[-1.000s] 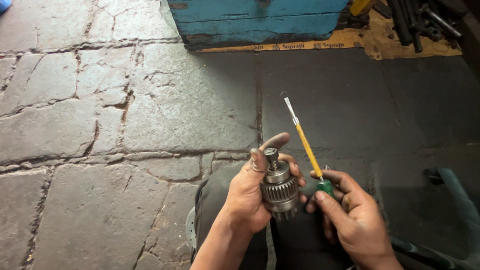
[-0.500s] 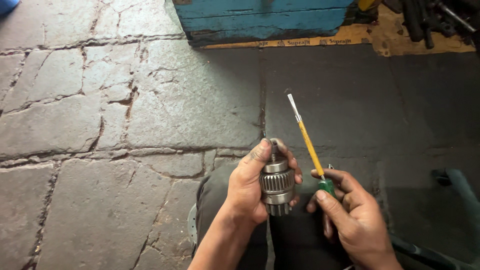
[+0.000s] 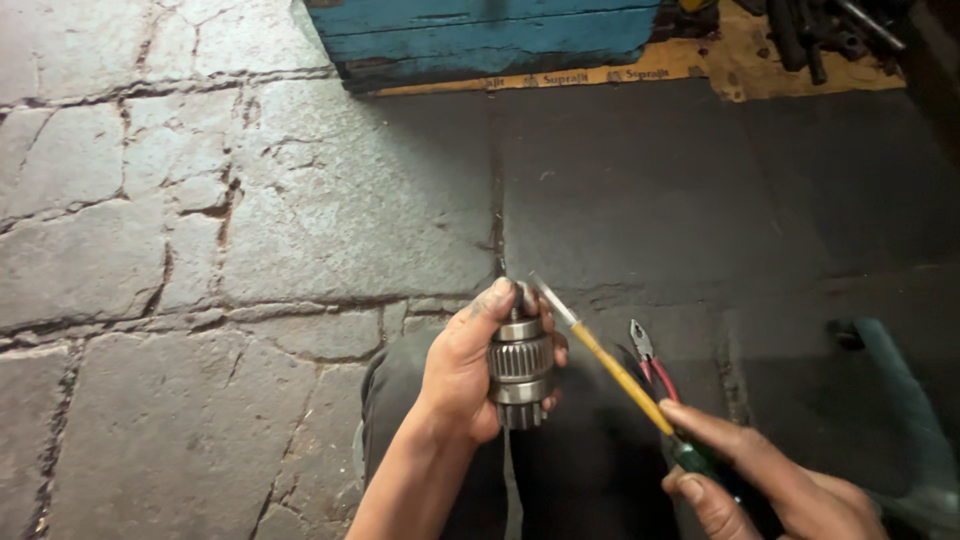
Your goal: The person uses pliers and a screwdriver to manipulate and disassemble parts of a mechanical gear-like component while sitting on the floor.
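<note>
My left hand [image 3: 462, 372] grips a grey metal gear part [image 3: 519, 366], a toothed cylinder held upright with my thumb over its top end. My right hand [image 3: 770, 485] holds a screwdriver [image 3: 612, 363] by its green handle. Its yellow shaft slants up and left, and the pale tip sits close beside the top of the gear part. Both hands hover over my dark trouser legs above the stone floor.
Red-handled pliers [image 3: 648, 360] lie on the dark floor just right of the screwdriver shaft. A blue wooden box [image 3: 490, 35] stands at the top, with cardboard [image 3: 740, 65] and dark metal tools [image 3: 815, 30] at the top right. Cracked stone slabs [image 3: 150, 250] fill the left.
My right hand has dropped lower and to the right, tilting the screwdriver further over. My left thumb has closed over the top of the gear part.
</note>
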